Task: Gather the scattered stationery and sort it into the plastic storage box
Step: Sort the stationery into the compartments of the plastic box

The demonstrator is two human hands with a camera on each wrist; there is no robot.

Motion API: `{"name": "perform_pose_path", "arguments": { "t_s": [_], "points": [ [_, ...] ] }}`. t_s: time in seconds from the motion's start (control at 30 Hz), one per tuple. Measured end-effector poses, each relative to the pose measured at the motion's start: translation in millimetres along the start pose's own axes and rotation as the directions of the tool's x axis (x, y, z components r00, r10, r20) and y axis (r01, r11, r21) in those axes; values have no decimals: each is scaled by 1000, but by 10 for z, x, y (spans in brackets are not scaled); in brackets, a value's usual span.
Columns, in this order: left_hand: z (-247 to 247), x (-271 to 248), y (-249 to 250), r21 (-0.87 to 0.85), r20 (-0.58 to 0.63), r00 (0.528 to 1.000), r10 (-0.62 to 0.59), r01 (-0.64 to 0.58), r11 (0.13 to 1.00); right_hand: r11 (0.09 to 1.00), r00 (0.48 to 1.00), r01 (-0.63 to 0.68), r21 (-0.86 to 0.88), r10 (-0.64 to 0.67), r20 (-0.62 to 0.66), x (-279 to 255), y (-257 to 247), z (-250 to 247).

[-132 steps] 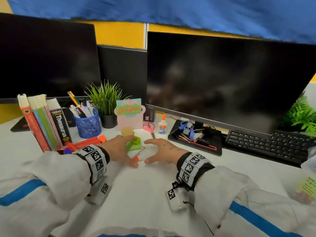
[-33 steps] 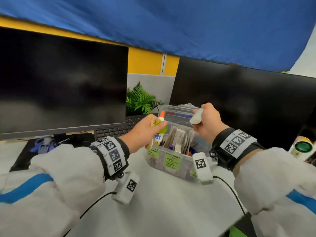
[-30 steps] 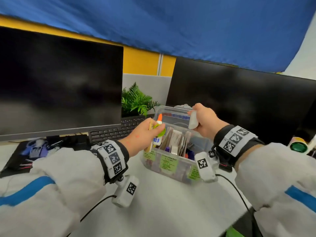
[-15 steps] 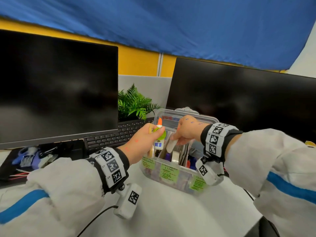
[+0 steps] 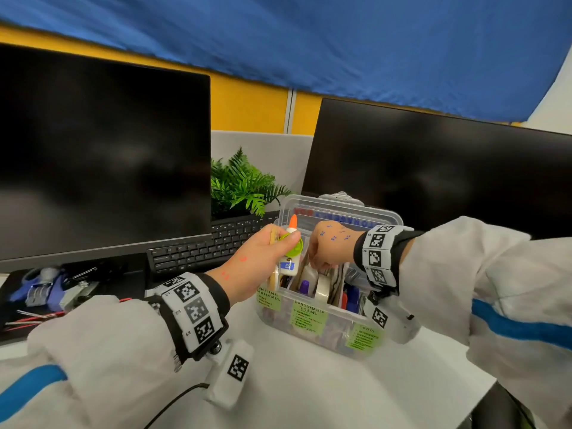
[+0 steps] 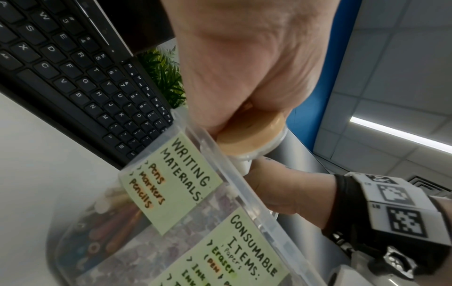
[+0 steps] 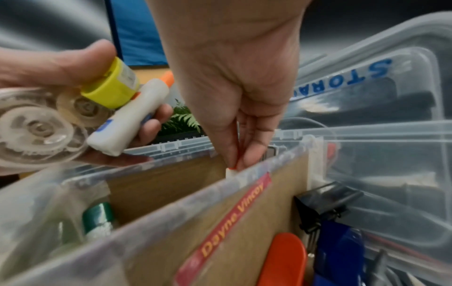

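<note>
The clear plastic storage box point(image 5: 325, 334) stands open on the desk, with green labels on its front wall. My left hand point(image 5: 286, 244) hovers over the box's left end and grips a white glue bottle point(image 5: 288, 265) with an orange cap, a green-capped correction tape point(image 5: 296, 249) and a tan tape roll point(image 6: 252, 135). My right hand point(image 5: 318, 265) reaches down into the middle compartment. Its fingertips pinch a small white eraser point(image 7: 231, 173) just above a brown cardboard divider point(image 7: 244, 212). Tape rolls, a purple-capped stick and pens stand inside.
A black keyboard point(image 5: 201, 249) and a fern point(image 5: 241, 187) lie behind the box, between two dark monitors point(image 5: 102, 156). A black tray point(image 5: 46, 292) with clips and a stapler sits at the far left. The desk edge point(image 5: 483, 394) drops off at the lower right.
My right hand has come down from above the box into the middle compartment with the white eraser. My left hand stays at the box's left end with its items.
</note>
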State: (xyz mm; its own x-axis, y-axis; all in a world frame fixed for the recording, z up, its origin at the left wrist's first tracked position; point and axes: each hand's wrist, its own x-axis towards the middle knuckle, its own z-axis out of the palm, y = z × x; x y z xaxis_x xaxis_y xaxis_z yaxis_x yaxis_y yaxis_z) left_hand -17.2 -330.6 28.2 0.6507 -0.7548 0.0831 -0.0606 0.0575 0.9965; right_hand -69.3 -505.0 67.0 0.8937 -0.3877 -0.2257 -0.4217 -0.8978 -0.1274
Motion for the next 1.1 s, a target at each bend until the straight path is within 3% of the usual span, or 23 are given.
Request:
{"name": "perform_pose_path", "arguments": {
  "t_s": [0.17, 0.3, 0.43, 0.5, 0.57, 0.6, 0.63, 0.7, 0.77, 0.87, 0.97, 1.03, 1.1],
  "points": [
    [1, 4, -22, -15, 1, 1000, 30, -30, 999, 987, 995, 45, 157, -58, 81, 27, 65, -20],
    [-5, 5, -26, 17, 20, 999, 39, -40, 999, 992, 982, 123, 23, -125, 144, 23, 55, -13],
    [-10, -18, 11, 36, 43, 998, 50, -51, 998, 987, 998, 58, 149, -63, 27, -33, 25, -157],
    [0, -32, 28, 38, 50, 998, 49, -51, 998, 891, 993, 103, 442, -116, 3, -115, 28, -246],
    [17, -55, 41, 14, 63, 997, 50, -51, 999, 621, 956, 159, 768, -291, 37, -226, 17, -329],
    [27, -63, 47, 15, 68, 996, 51, -52, 999, 516, 938, 174, 838, -346, 18, -275, 8, -353],
    [35, -68, 52, 22, 68, 996, 51, -52, 998, 487, 934, 202, 850, -357, -17, -312, -3, -373],
    [40, -79, 57, 29, 69, 996, 49, -51, 998, 595, 953, 257, 762, -285, -99, -357, -22, -401],
    [36, -90, 63, 65, 68, 997, 39, -43, 997, 705, 972, 232, 670, -201, -124, -386, -11, -412],
    [48, -108, 67, 94, 68, 997, 29, -36, 995, 760, 984, 177, 625, -158, -86, -436, 26, -452],
    [67, -115, 75, 85, 25, 999, 36, -38, 996, 812, 977, 150, 564, -33, -212, -453, 70, -568],
    [54, -107, 60, 83, 5, 1000, 29, -30, 996, 885, 954, 67, 461, 78, -289, -434, 109, -641],
    [35, -88, 35, 100, 0, 1000, 24, -24, 995, 947, 949, -34, 319, 130, -286, -381, 140, -628]
  ]
}}
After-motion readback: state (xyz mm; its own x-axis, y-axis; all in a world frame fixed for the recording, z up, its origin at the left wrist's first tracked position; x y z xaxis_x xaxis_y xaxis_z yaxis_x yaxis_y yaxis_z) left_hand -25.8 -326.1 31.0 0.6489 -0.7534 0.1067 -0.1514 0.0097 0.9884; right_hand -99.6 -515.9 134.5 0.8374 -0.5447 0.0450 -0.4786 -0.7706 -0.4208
